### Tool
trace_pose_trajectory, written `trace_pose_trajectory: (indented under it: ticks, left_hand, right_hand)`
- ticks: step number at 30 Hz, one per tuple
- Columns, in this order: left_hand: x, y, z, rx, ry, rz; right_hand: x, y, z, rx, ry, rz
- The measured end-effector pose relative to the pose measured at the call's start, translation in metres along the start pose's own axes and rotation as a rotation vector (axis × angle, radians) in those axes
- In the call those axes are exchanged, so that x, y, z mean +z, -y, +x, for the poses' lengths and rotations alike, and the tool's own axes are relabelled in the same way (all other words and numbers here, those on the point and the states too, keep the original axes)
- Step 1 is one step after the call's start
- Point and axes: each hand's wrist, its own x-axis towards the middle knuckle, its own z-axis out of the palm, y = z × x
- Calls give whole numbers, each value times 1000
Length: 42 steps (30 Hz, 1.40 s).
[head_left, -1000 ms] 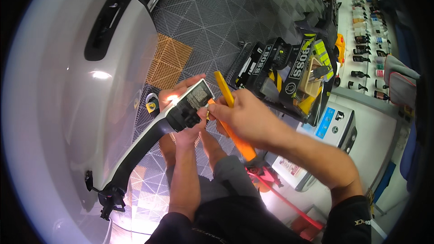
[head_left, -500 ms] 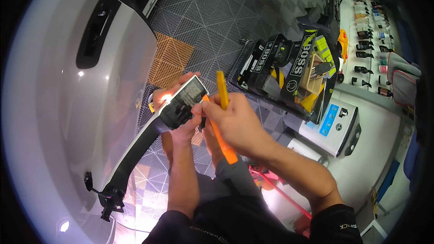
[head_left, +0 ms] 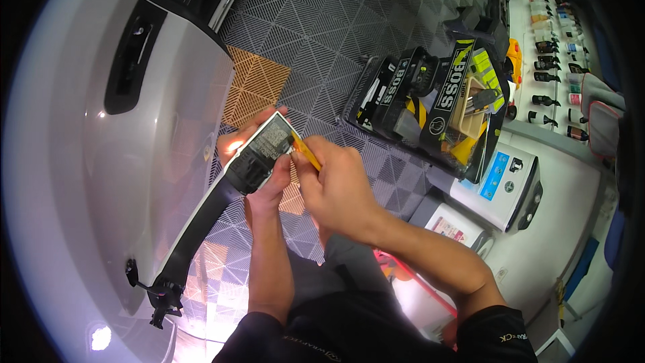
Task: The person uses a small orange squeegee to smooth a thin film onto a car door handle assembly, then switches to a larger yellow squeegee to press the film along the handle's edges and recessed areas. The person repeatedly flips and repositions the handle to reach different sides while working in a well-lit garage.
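Note:
A long car door handle [head_left: 205, 218], white-edged with a dark back side facing up, slants from the lower left to the middle. My left hand [head_left: 270, 191] is closed around its wide upper end, thumb on the near edge and fingers underneath. A slim yellow tool [head_left: 309, 154] is pinched in my right hand [head_left: 339, 188]. Its tip meets the right edge of the handle's wide end, close to my left thumb. Most of the tool's length is hidden by my fingers, so its exact kind does not show.
A silver car door [head_left: 181, 67] with a dark handle recess fills the left side. Black tool trays [head_left: 430, 128] with assorted tools stand at right, beside a white-grey box [head_left: 494, 181]. Spray bottles [head_left: 544, 81] line the far right. Patterned tiles [head_left: 302, 33] cover the floor.
My right hand has turned the yellow tool from upright to slanting, with its tip down at the handle's edge. An orange strip-like tool seen under that hand earlier is out of sight.

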Motion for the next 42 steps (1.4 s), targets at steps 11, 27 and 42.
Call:
trace_pose_trajectory:
  ticks: [11,27,42]
  left_hand:
    - [-4,-6,-2,-55,52,-50]
    - [3,-3,0,-66,-75,-41]
    - [10,-4,5,-110,-60,-145]
  right_hand:
    - [-44,-2,44,673,587,624]
    - [-6,-6,13,-46,121,-33]
    - [-9,0,18,-25,86,-3]
